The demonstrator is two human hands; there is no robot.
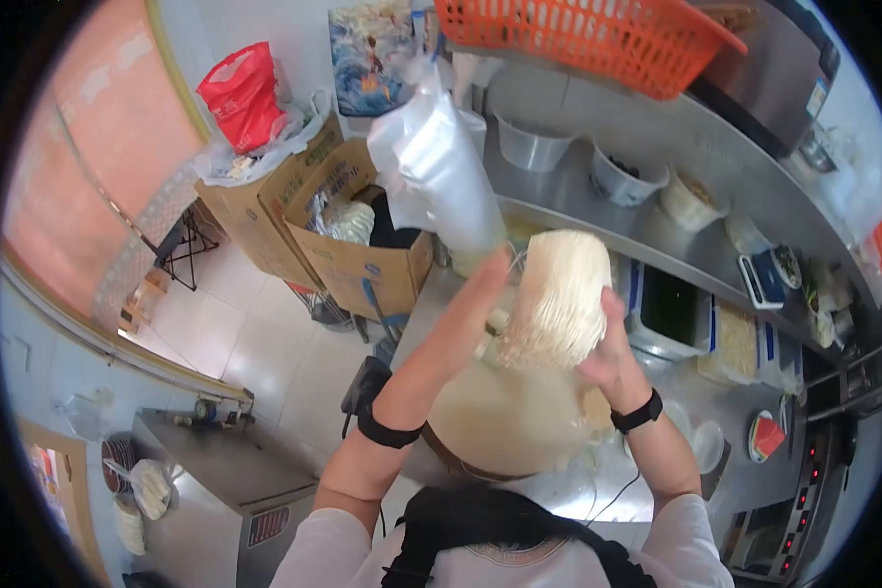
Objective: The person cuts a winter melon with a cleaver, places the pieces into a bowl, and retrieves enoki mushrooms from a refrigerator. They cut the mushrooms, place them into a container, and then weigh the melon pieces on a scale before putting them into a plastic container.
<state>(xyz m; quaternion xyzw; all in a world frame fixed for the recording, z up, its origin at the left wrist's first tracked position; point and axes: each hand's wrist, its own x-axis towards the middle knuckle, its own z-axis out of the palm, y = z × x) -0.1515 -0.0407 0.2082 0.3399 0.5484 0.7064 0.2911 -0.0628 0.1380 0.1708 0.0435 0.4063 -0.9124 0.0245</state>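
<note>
My right hand (610, 345) is closed around the side of a thick, pale bundle of enoki mushrooms (557, 304), held up above a round wooden board (500, 416). Fine strands fan out at the bundle's lower edge. To its left, my left hand (475, 312) is raised with fingers stretched out and nothing visible in it; motion blurs it slightly. Just beyond those fingertips hangs a clear plastic bag (446, 186). Part of the board's surface is smeared in the picture.
Tubs (629, 181) line the metal shelf (568, 211) ahead, under an orange basket (598, 39). A container of dark green contents (671, 318) sits at right, near a scale (759, 281). Cardboard boxes (358, 265) stand at left on the tiled floor.
</note>
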